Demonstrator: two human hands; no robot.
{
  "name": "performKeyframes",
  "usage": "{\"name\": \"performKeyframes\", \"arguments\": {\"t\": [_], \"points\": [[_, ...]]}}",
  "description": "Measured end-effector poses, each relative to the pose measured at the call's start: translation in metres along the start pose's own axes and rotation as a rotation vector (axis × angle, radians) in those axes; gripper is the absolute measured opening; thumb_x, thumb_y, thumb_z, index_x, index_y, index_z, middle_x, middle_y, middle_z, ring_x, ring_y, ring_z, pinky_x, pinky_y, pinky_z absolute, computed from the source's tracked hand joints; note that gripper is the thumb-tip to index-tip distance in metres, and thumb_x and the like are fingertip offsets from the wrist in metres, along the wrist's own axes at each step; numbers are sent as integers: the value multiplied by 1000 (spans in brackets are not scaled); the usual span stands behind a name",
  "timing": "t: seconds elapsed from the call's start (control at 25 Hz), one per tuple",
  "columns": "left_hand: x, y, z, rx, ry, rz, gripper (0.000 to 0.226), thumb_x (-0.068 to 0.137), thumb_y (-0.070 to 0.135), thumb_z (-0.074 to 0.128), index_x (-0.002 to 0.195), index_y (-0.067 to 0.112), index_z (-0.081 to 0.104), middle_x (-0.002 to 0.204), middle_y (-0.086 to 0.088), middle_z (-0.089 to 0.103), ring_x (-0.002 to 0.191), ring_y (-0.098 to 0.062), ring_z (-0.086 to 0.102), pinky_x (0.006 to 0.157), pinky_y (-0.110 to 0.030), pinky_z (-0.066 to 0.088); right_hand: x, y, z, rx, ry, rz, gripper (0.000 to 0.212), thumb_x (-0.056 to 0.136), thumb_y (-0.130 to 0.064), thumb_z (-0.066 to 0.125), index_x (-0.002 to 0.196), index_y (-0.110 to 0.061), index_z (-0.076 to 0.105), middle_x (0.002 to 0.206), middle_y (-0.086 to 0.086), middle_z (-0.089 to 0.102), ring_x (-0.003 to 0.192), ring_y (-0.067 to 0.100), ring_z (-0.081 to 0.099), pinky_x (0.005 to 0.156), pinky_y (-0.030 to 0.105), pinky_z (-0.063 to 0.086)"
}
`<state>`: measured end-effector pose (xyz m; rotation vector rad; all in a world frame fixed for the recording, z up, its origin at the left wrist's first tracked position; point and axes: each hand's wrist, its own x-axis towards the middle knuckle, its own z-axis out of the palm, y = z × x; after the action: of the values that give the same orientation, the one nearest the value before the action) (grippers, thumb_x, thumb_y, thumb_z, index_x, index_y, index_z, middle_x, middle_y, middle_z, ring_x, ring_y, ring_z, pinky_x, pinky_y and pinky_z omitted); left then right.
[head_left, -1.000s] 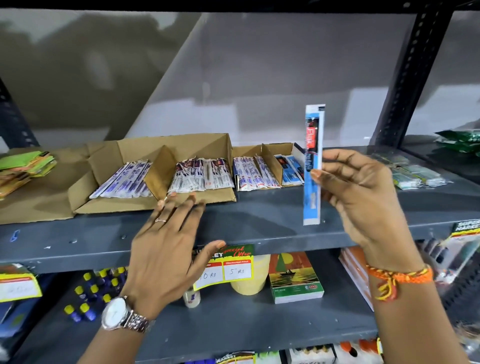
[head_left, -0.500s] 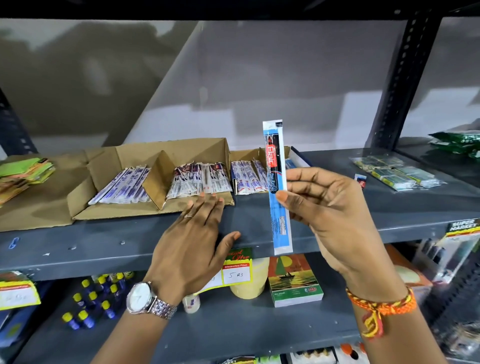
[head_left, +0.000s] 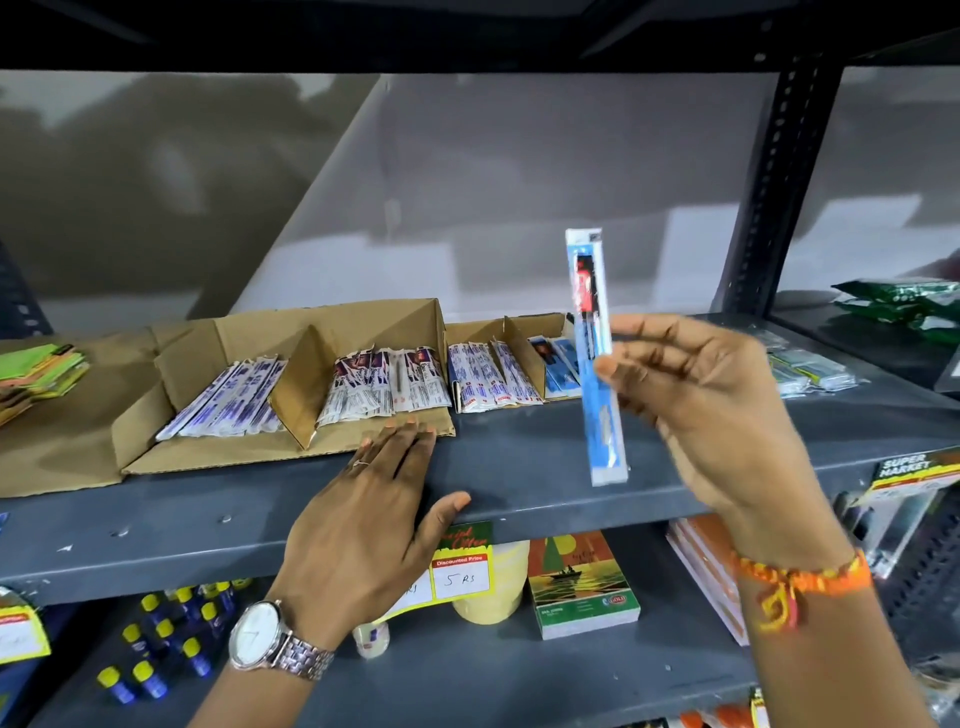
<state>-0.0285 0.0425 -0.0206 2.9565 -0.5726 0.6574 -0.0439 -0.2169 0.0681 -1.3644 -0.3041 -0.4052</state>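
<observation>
My right hand (head_left: 711, 410) pinches a long blue-and-white pen packet (head_left: 597, 364) and holds it upright in front of the grey shelf (head_left: 519, 467). My left hand (head_left: 363, 519) lies flat with straight fingers on the shelf's front edge, fingertips touching the flap of a brown cardboard tray (head_left: 270, 447). The tray holds rows of white-and-purple pen packets (head_left: 228, 400) and darker packets (head_left: 384, 384). A smaller cardboard box (head_left: 514, 332) beside it holds more packets, blue ones (head_left: 558, 369) at its right end.
Coloured paper packs (head_left: 41, 369) lie at the shelf's left. Clear packets (head_left: 810, 369) and green bags (head_left: 904, 306) are at the right, past a black upright (head_left: 774, 182). The lower shelf carries small bottles (head_left: 161, 644), a price tag (head_left: 460, 571), a notebook (head_left: 582, 582).
My right hand with the pen packet swung left, then back right and slightly higher. My left hand slid right along the shelf edge and stays flat there.
</observation>
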Motion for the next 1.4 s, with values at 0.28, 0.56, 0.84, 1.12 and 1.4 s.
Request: {"name": "performKeyframes", "arguments": {"t": [0.28,0.56,0.84,1.12,1.4], "points": [[1,1,-1,-12,-18,0,84,94,72,0,155,21,28,158,0,37,148,-19,27,113,-34,34,121,17,-33,-524,99,107,30,80,9,73,110,8,68,93,22,73,85,30,70,85,45,58],[1,-2,1,-29,-39,-1,87,93,74,0,157,22,28,162,0,33,150,-18,24,116,-33,28,163,66,-9,-1020,-74,190,19,74,3,79,92,4,75,87,16,76,69,20,71,73,35,63],[0,-2,0,-37,-37,-13,84,94,74,3,156,23,29,161,2,34,149,-16,26,114,-32,31,176,94,2,-1186,-98,194,25,72,-7,83,94,0,74,100,15,75,89,29,72,79,38,63],[0,-3,1,-56,-38,-8,86,94,75,2,156,22,30,161,3,34,149,-16,27,115,-31,28,167,86,3,-1285,-111,94,15,74,-5,76,86,-3,67,100,16,69,82,30,64,66,29,52],[2,-2,0,-21,-41,-18,82,94,73,5,157,25,25,163,4,29,149,-14,24,115,-32,29,108,38,-98,-1309,445,129,47,76,-31,78,108,1,67,113,26,69,105,41,67,91,41,56]]}}
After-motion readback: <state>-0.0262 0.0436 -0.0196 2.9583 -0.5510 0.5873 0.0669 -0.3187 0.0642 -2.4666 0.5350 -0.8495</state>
